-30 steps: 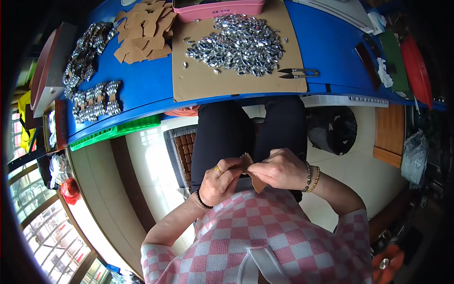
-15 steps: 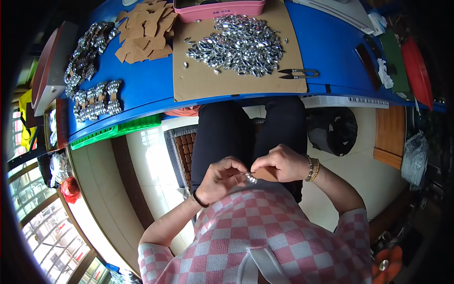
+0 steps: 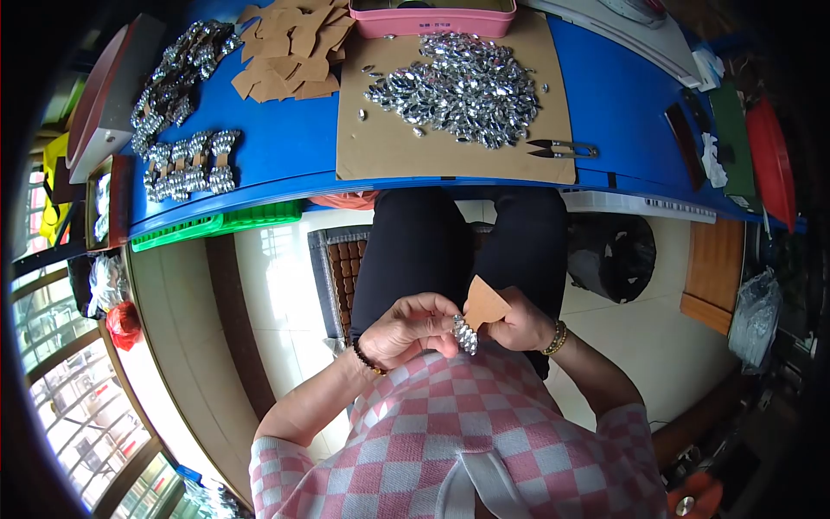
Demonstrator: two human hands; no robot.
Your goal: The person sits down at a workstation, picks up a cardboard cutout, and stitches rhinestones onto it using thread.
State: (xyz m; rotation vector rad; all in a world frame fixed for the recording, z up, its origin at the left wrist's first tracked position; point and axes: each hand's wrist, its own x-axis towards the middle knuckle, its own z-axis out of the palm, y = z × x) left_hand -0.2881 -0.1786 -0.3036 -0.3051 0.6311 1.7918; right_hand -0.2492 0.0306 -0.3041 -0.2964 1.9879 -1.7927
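Observation:
Above my lap, my right hand (image 3: 521, 322) grips a brown card piece (image 3: 486, 303) whose wide end points up and away from me. Silver faceted stones (image 3: 466, 336) cluster along the card's lower left end. My left hand (image 3: 408, 330) is closed at that end, with thumb and fingertips against the stones; whether a thread runs between them is too small to see. On the table, a heap of loose silver stones (image 3: 467, 91) lies on a cardboard sheet (image 3: 380, 156). Small black-bladed snips (image 3: 562, 150) rest at the sheet's right edge.
Loose brown card pieces (image 3: 294, 52) are piled left of the sheet on the blue table (image 3: 268, 130). Stone-covered cards (image 3: 190, 164) lie at the left. A pink tray (image 3: 432, 23) stands at the back. Below the table are a green crate (image 3: 216, 225) and a black bin (image 3: 612, 258).
The card piece has turned upright, showing its wide brown face and more of the stones. My right hand has turned with it and moved slightly lower. The view has shifted a little.

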